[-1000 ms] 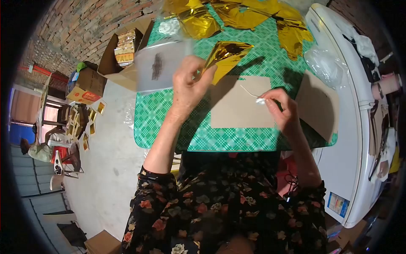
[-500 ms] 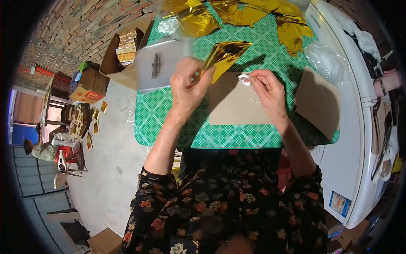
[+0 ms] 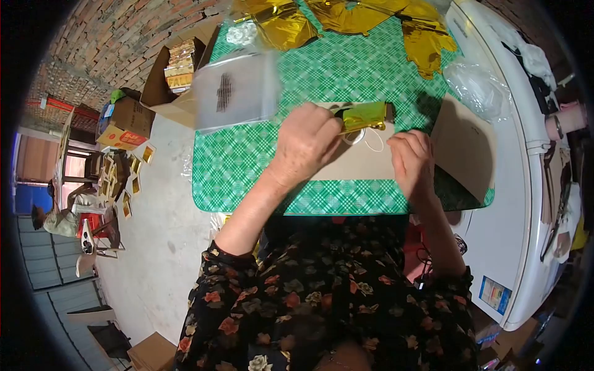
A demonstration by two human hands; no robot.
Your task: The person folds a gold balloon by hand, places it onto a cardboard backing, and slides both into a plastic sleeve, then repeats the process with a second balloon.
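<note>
My left hand [image 3: 308, 139] is closed around a folded piece of shiny gold foil [image 3: 364, 115], which juts out to the right above a beige cardboard sheet [image 3: 346, 170]. Under the foil, a thin white ribbon or cord [image 3: 373, 143] lies curled on the cardboard, partly covered. My right hand [image 3: 411, 157] rests by the sheet's right edge, its fingers bent in together; nothing shows between them, though its underside is hidden. To its right is a second cardboard sheet [image 3: 465, 145]. Clear plastic bags [image 3: 250, 93] lie left of my left hand.
Gold foil balloons [image 3: 346, 18] spread across the far side of the green checked tablecloth [image 3: 232, 185]. A crumpled clear bag [image 3: 476, 89] sits at the right. A white appliance [image 3: 520, 185] borders the table. An open carton [image 3: 158, 93] stands left; another person [image 3: 65, 216] sits far left.
My left hand has moved right and lowered the gold foil over the cardboard. My right hand has let go of the small white coil, moving down and right with fingers curled in.
</note>
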